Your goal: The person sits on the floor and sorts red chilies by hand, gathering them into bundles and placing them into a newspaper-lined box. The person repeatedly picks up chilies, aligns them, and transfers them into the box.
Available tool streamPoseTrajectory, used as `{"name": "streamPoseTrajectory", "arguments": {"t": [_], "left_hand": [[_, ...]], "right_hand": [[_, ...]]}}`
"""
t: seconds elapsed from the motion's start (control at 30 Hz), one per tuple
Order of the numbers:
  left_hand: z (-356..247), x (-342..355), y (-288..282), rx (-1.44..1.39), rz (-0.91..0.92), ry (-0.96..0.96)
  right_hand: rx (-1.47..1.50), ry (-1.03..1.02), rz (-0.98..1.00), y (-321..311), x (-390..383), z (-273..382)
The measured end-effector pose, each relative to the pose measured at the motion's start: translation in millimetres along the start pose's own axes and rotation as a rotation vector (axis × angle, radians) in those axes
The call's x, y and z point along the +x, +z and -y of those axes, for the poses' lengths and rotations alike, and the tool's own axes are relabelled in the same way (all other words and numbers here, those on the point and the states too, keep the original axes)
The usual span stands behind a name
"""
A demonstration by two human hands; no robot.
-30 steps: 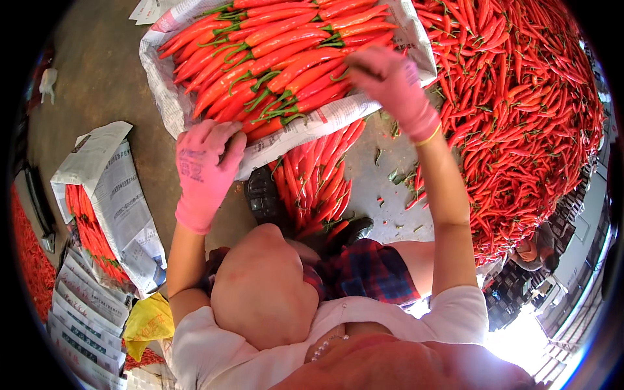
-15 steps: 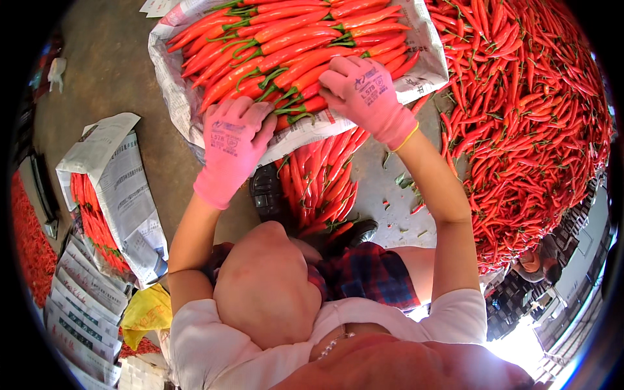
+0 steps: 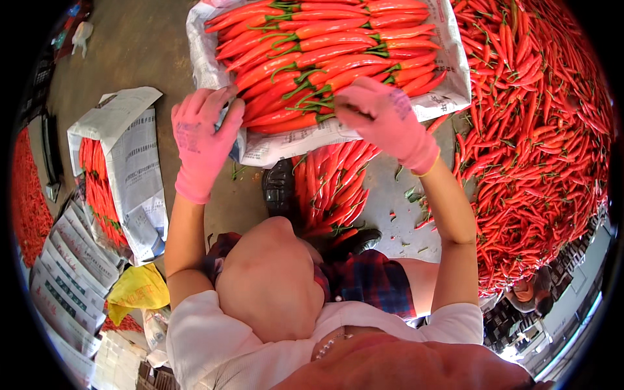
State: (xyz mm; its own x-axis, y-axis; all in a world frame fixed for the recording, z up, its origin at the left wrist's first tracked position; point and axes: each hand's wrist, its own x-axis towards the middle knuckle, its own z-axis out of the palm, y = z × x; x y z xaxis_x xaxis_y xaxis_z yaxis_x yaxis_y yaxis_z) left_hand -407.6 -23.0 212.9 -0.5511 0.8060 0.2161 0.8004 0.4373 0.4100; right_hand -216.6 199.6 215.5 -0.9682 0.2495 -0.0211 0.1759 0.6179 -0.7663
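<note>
Rows of red chili peppers (image 3: 312, 62) with green stems lie packed in a box lined with newspaper (image 3: 455, 52). Both of my hands wear pink gloves. My left hand (image 3: 200, 140) is at the box's near left corner, thumb and fingertips closing on the newspaper lining. Over the near rows, my right hand (image 3: 387, 120) has its fingers curled in beside some pepper stems. Whatever is under those fingers is hidden. Below the box's near edge, more loose chili peppers (image 3: 331, 188) lie on the floor between my dark shoes.
At the right rises a large heap of red chili peppers (image 3: 533, 149). A second paper-lined pack of peppers (image 3: 101, 188) stands at the left. Near it are a fan of newspaper sheets (image 3: 71, 273) and a yellow bag (image 3: 138, 289). Stem scraps dot the floor.
My left hand has come off the peppers and moved left to the box's corner. My right hand stays over the near rows. The view has shifted, so the box appears farther right.
</note>
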Motion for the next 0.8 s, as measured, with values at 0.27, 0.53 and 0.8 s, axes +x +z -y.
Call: {"name": "streamPoseTrajectory", "arguments": {"t": [0.27, 0.53, 0.8], "left_hand": [[7, 24, 23, 0.189, -0.124, 0.187], [29, 35, 21, 0.208, -0.081, 0.231], [-1, -23, -51, -0.335, -0.047, 0.2]], "right_hand": [[-0.378, -0.157, -0.1, 35, 60, 17], [-0.302, -0.188, -0.144, -5, 21, 42], [-0.582, 0.309, 0.211, -33, -213, 49]]}}
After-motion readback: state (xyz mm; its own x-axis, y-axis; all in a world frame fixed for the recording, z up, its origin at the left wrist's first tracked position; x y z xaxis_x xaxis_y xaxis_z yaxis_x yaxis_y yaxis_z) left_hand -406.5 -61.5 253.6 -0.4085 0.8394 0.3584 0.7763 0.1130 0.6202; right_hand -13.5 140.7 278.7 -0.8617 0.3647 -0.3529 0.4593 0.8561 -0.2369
